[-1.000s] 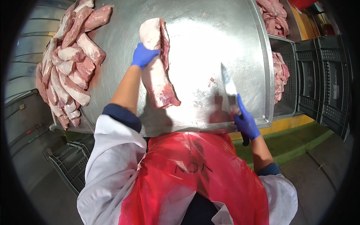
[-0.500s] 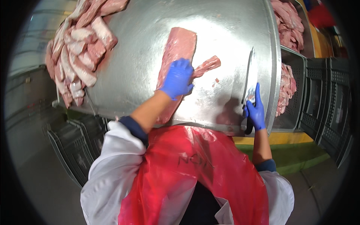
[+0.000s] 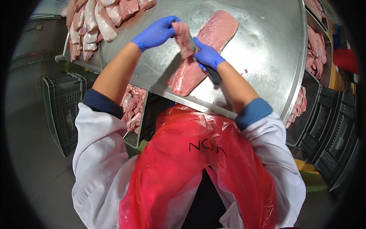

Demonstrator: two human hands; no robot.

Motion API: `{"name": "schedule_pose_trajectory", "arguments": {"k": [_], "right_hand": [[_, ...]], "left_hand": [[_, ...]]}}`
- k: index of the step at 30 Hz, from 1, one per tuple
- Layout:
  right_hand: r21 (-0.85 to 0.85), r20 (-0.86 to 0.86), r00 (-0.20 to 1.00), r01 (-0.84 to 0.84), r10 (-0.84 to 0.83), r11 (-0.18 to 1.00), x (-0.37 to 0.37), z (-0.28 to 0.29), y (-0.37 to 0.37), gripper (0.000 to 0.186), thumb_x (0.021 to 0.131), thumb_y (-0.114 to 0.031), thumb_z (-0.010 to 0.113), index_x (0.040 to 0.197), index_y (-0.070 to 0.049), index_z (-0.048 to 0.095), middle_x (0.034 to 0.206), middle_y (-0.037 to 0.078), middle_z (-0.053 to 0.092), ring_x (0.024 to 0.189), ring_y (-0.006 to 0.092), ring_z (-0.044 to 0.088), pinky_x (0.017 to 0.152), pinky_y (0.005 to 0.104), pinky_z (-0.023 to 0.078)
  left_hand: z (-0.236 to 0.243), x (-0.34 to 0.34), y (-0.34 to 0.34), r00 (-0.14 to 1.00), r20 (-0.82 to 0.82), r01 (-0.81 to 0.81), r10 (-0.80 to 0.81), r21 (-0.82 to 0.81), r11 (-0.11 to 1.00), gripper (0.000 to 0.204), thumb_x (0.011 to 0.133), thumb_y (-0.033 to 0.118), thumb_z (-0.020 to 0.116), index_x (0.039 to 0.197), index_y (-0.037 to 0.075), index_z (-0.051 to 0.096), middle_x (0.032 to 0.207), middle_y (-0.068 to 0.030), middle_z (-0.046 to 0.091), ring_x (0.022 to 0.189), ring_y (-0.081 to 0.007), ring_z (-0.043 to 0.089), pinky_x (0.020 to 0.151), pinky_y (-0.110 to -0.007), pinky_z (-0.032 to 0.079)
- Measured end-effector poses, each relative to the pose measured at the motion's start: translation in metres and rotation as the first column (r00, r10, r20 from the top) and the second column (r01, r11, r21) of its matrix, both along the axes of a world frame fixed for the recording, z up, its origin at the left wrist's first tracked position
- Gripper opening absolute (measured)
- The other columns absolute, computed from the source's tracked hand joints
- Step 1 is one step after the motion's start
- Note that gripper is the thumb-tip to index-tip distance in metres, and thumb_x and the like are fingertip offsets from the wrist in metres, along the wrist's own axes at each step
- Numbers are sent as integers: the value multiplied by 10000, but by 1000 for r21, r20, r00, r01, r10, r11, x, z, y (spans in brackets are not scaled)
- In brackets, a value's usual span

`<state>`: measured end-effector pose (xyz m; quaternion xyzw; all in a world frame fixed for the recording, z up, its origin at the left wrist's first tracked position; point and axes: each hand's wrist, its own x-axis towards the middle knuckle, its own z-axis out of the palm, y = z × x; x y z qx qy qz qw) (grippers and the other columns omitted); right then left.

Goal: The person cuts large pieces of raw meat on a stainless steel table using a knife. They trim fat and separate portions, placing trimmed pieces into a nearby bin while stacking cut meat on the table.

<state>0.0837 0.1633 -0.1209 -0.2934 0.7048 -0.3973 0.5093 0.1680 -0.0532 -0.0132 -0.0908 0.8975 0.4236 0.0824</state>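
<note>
A long slab of pink meat (image 3: 220,29) lies slantwise on the metal table in front of me. My left hand (image 3: 155,34), in a blue glove, pinches the upper end of a thin meat strip (image 3: 183,37) and holds it raised. The strip's lower end meets the slab; whether it is still joined there I cannot tell. Wrapped round a knife (image 3: 214,77) by its black handle is my right hand (image 3: 209,55), also blue-gloved, over the slab. Most of the blade is hidden behind the strip and the hand.
Long meat pieces (image 3: 101,21) are piled at the table's far left. Crates of meat stand at the right (image 3: 314,51) and below the front edge (image 3: 132,108). Dark plastic crates (image 3: 61,105) are at the left. Small scraps (image 3: 245,71) lie right of the slab.
The knife has come from the right side to the slab. My left hand has left the slab's top and lifted a strip. The slab now lies tilted to the right, and my view has shifted.
</note>
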Motion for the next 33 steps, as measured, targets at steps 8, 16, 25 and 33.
{"name": "schedule_pose_trajectory", "arguments": {"k": [8,16,25,33], "right_hand": [[167,-218,939,-232,265,958,41,20,45,755,893,-190,558,1568,-385,280,928,139,681,751,225,649,757,346,543],[184,39,914,-403,403,897,48,26,104,791,877,-159,556,1566,-414,263,877,117,702,703,197,638,761,333,533],[150,93,847,-531,523,834,58,13,115,814,852,-93,539,1569,-383,285,778,57,681,592,137,610,675,281,539],[30,-258,784,-578,565,815,99,7,14,664,988,-293,500,1584,-357,215,1005,203,705,853,340,692,869,429,519]], "left_hand": [[29,2,4,989,-148,7,3,67,998,147,917,92,583,1030,6,623,915,-56,642,849,-178,627,766,-311,512],[75,57,-21,975,-171,-108,140,189,976,252,828,-9,540,1064,-8,627,944,-87,665,889,-159,643,787,-293,527],[116,139,-39,855,-328,-204,402,500,842,266,928,54,559,1185,2,608,1069,-85,659,982,-168,630,855,-298,505],[237,299,-72,725,-461,-141,512,628,765,382,967,124,538,1299,-65,524,1278,-146,583,1181,-258,566,1059,-399,415]]}}
